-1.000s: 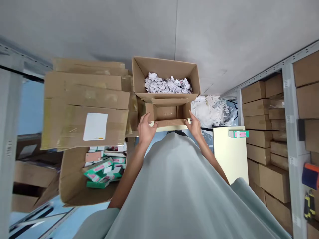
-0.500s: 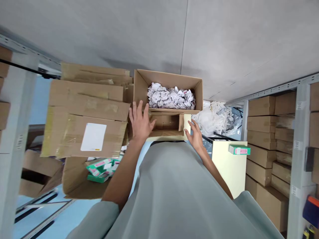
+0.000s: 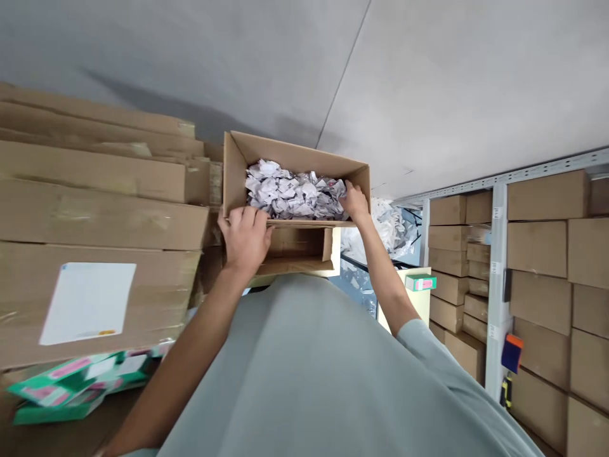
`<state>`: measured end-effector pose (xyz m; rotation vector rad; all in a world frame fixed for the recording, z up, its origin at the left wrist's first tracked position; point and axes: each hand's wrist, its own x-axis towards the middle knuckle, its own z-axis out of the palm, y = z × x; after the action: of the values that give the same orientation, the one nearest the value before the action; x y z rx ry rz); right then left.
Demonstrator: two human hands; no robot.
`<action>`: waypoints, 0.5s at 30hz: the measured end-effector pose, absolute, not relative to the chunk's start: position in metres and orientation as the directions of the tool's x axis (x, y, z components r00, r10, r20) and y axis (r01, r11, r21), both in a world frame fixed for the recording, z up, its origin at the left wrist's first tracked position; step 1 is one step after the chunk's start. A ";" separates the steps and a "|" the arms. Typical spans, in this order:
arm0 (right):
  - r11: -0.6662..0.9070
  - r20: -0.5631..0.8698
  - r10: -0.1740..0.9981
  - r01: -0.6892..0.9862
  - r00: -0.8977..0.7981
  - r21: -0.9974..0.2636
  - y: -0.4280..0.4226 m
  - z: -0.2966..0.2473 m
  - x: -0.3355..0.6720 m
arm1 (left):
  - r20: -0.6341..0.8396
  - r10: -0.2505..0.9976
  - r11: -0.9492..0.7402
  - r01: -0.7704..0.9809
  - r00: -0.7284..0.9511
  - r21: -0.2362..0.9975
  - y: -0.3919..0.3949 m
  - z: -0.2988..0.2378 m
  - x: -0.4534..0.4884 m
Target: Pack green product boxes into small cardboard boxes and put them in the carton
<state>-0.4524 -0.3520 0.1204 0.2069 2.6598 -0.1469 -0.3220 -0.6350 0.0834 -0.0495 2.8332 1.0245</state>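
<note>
An upright cardboard box point(image 3: 297, 149) with its top open holds a heap of crumpled white paper pieces point(image 3: 292, 193). My left hand point(image 3: 245, 238) is closed on the box's near left rim, with the fingers bent over the edge. Inside the right end of the box is my right hand point(image 3: 354, 202), its curled fingers at the paper and their tips partly hidden. Just in front of my body, below the paper-filled box, a second open cardboard box point(image 3: 297, 244) shows its bare inside.
Stacked flattened cartons point(image 3: 90, 219) stand at the left, above green and pink packets point(image 3: 80, 384). White paper scraps point(image 3: 380, 219) lie right of the box. A green packet point(image 3: 421, 282) rests on a pale board. Shelving point(image 3: 497, 254) with carton stacks lines the right.
My left hand has gone from spread fingers to a hold on the box's near rim. My right hand has moved up into the box's right end. The view has shifted.
</note>
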 end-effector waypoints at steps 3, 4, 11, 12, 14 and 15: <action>0.987 -0.547 0.150 0.155 -0.824 0.037 -0.365 0.107 -0.477 | -0.088 0.030 0.758 -0.035 -0.996 0.652 -0.635 0.081 -0.322; 0.990 -0.563 0.137 0.134 -0.815 0.047 -0.367 0.105 -0.480 | -0.075 0.033 0.758 -0.024 -0.997 0.652 -0.634 0.081 -0.322; 0.998 -0.417 0.067 0.064 -0.906 0.021 -0.367 0.131 -0.464 | 0.001 0.041 0.729 0.031 -0.999 0.684 -0.634 0.078 -0.321; 0.998 -0.379 0.061 0.065 -0.923 0.004 -0.365 0.138 -0.458 | 0.012 0.042 0.719 0.039 -0.999 0.694 -0.634 0.078 -0.321; 0.996 -0.297 0.046 0.065 -0.954 -0.053 -0.360 0.153 -0.445 | 0.030 0.043 0.699 0.052 -0.999 0.714 -0.635 0.078 -0.321; 0.994 -0.252 0.043 0.067 -0.967 -0.090 -0.358 0.162 -0.436 | 0.038 0.044 0.691 0.058 -0.998 0.721 -0.635 0.079 -0.321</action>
<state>-0.4360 -0.3583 0.1617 0.0809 2.8845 -0.1432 -0.3210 -0.6348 0.0787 0.0869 2.9049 1.2391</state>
